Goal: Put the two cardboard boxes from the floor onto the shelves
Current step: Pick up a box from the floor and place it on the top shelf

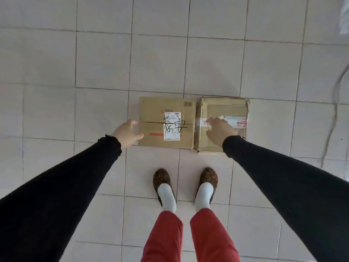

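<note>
Two cardboard boxes lie side by side on the tiled floor in front of my feet. The left box (154, 114) carries a white label with black handwriting. The right box (226, 108) is more crumpled and has tape across its top. My left hand (126, 134) hovers at the left edge of the left box, fingers apart, holding nothing. My right hand (220, 130) is spread over the top of the right box with its fingers apart; whether it touches the box is unclear. No shelves are in view.
Pale square floor tiles (94, 63) surround the boxes on all sides. My feet in patterned slippers (162, 180) stand just behind the boxes. A thin cord (335, 110) trails down the right edge, and a whitish object (344, 17) shows at the top right corner.
</note>
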Demonstrator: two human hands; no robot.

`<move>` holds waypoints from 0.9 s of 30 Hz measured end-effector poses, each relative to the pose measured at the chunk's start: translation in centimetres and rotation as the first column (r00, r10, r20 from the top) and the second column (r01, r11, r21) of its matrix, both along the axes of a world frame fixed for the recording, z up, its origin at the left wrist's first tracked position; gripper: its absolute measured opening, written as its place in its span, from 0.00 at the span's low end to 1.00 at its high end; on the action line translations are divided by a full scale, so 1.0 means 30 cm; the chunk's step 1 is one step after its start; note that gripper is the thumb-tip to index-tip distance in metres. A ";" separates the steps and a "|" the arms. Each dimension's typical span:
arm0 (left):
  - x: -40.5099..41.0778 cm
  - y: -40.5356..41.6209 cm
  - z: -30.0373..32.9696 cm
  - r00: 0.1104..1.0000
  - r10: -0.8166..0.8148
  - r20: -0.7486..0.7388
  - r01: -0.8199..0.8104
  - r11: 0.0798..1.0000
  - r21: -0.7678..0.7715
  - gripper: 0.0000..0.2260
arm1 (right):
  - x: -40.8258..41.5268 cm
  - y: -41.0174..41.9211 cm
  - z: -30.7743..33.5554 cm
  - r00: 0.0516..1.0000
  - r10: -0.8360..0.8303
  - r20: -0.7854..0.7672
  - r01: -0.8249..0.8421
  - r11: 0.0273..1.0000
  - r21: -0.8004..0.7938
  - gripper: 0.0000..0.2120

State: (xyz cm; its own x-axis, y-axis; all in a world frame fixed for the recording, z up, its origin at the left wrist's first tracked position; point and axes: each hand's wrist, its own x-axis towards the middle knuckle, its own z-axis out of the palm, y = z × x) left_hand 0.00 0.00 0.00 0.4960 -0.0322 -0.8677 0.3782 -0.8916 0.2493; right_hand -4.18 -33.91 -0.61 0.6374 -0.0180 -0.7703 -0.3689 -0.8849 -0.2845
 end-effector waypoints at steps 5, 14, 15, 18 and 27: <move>-0.024 0.048 -0.256 0.981 0.189 -0.050 -0.188 0.982 0.030 0.38 | -0.048 0.052 -0.263 0.999 0.053 -0.003 -0.053 0.996 -0.074 0.25; -0.064 0.072 -0.534 0.867 0.446 -0.224 -0.485 0.858 -0.167 0.30 | -0.088 0.152 -0.555 0.979 0.203 0.028 -0.192 0.958 -0.213 0.22; -0.070 0.073 -0.534 0.857 0.461 -0.231 -0.503 0.844 -0.186 0.31 | -0.089 0.158 -0.556 0.984 0.177 0.029 -0.167 0.962 -0.215 0.21; -0.075 0.078 -0.451 0.824 0.525 -0.214 -0.564 0.798 -0.213 0.40 | -0.073 0.157 -0.482 0.993 0.094 0.070 -0.081 0.983 -0.166 0.19; 0.080 0.068 0.337 0.765 0.582 -0.276 -0.641 0.639 -0.426 0.28 | 0.159 0.075 0.298 0.968 -0.120 0.221 0.113 0.993 0.045 0.19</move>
